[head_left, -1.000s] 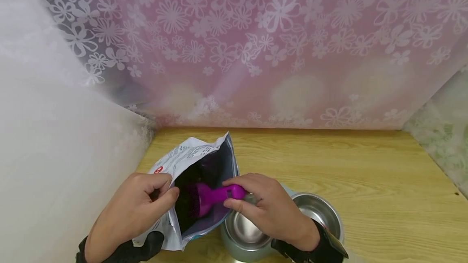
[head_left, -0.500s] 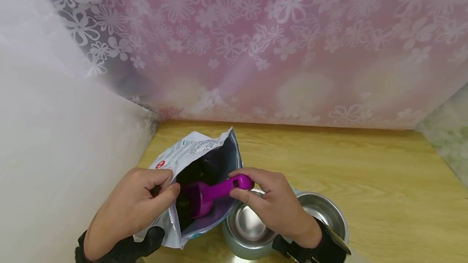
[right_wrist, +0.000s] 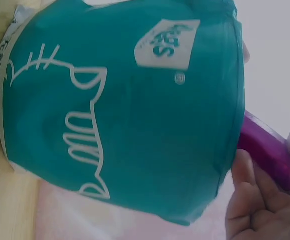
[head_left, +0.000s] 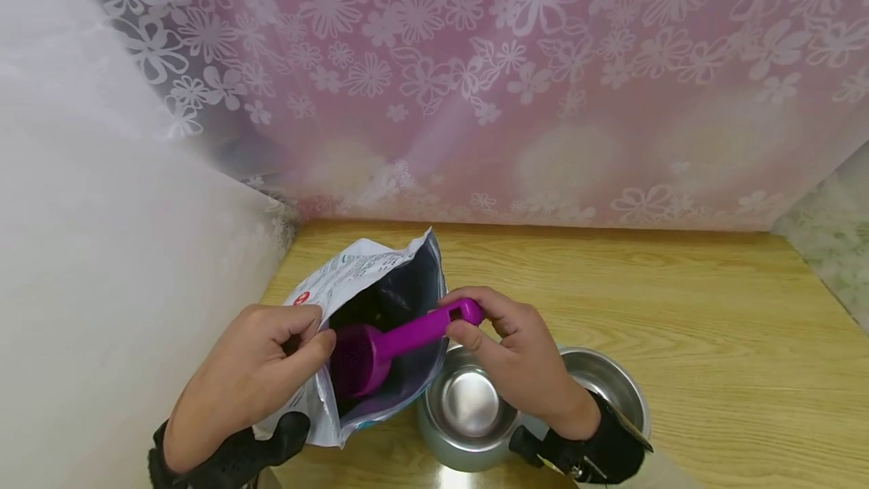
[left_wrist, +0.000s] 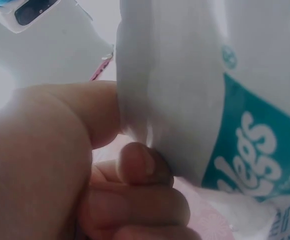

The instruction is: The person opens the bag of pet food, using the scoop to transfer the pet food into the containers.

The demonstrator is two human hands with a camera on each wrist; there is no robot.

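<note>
My left hand [head_left: 261, 368] pinches the near left edge of a white and teal food bag [head_left: 363, 270], whose mouth gapes toward the right. In the left wrist view, thumb and fingers press the bag's white wall between them. A purple scoop [head_left: 414, 334] slants out of the bag, its cup inside the mouth; what the cup holds is too dark to tell. My right hand [head_left: 523, 357] grips the end of the scoop's handle over the bag's right rim. In the right wrist view, the bag's teal face [right_wrist: 135, 115] hides all but the handle [right_wrist: 269, 150].
Beneath my right hand stands a pale green double feeder with a left steel bowl [head_left: 470, 406] and a right steel bowl [head_left: 607, 383]. The wooden tabletop [head_left: 713, 308] ends at a pink floral curtain [head_left: 516, 134] behind and a white wall [head_left: 122, 247] on the left.
The right hand has drawn the scoop's handle up and to the right, so more of the scoop shows above the bag. The left hand keeps its hold on the bag edge.
</note>
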